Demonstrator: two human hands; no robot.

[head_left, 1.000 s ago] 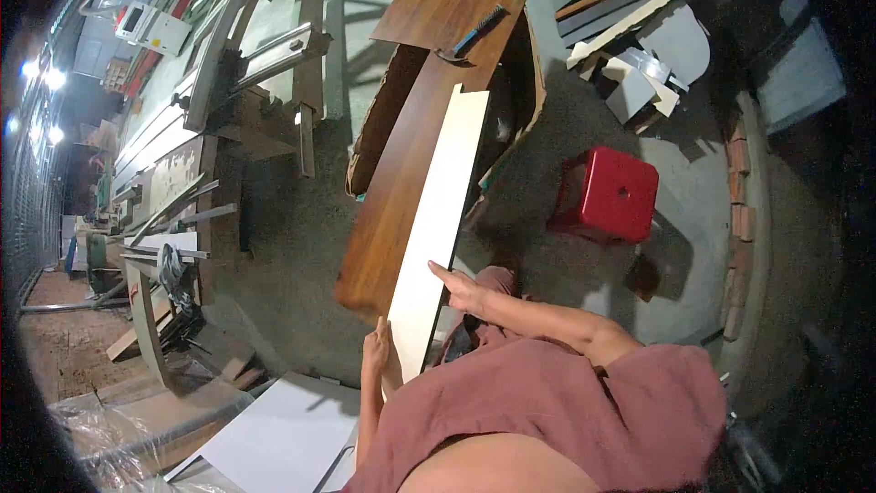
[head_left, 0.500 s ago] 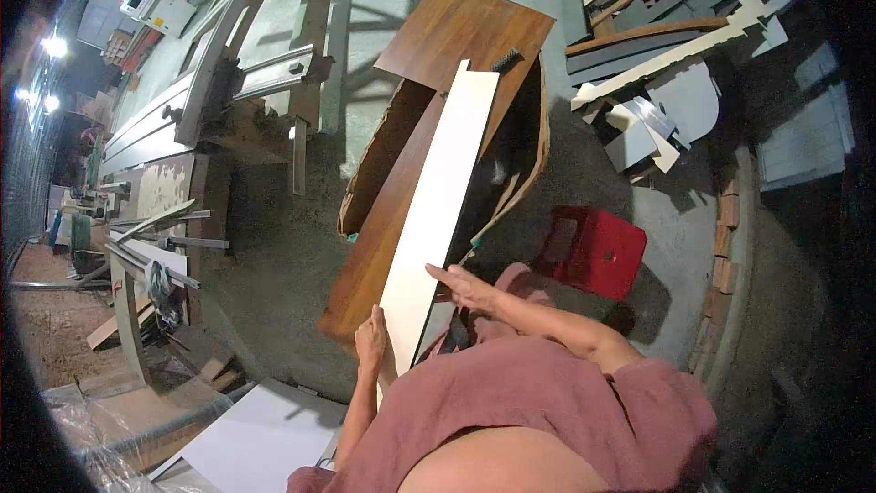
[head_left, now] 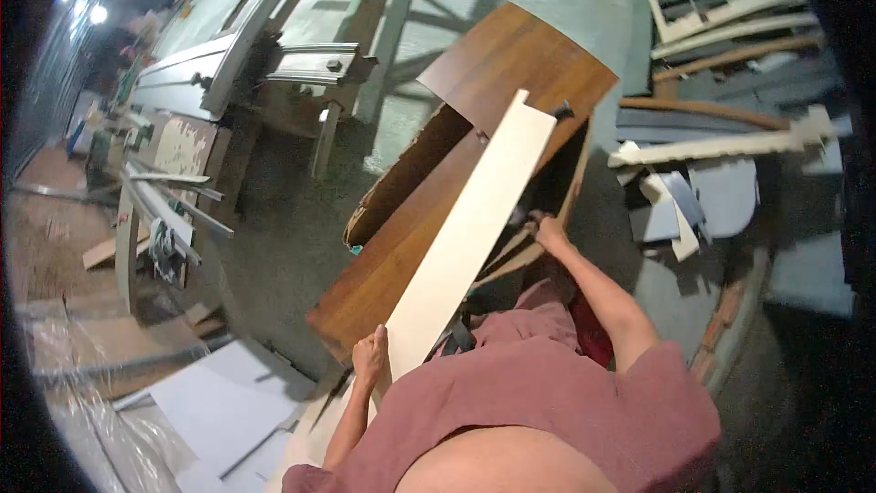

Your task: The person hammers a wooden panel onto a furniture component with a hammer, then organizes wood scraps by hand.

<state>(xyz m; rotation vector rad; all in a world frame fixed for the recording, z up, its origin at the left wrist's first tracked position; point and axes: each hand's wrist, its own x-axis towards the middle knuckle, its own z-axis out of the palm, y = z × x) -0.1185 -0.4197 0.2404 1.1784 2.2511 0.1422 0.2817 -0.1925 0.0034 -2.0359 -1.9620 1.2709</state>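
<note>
A long cream-white board (head_left: 470, 233) lies slantwise over a brown wood-grain panel (head_left: 538, 50), which rests on an open cardboard box (head_left: 584, 178). My left hand (head_left: 370, 358) grips the board's left edge near my body, thumb along the edge. To the right of the board, my right hand (head_left: 550, 234) is over the box opening with fingers curled together. Something small and blurred is at its fingertips; I cannot make out what it is. A small dark object (head_left: 561, 111) sits by the board's far end.
Offcuts and curved strips (head_left: 730, 114) are piled at the right. A red stool (head_left: 593, 338) is mostly hidden behind my right arm. A machine with metal rails (head_left: 315, 62) stands at the upper left. White sheets (head_left: 224, 393) lie at the lower left.
My right hand has left the board's right edge and moved forward and right to the box opening. My left hand stays on the left edge. The view has shifted.
</note>
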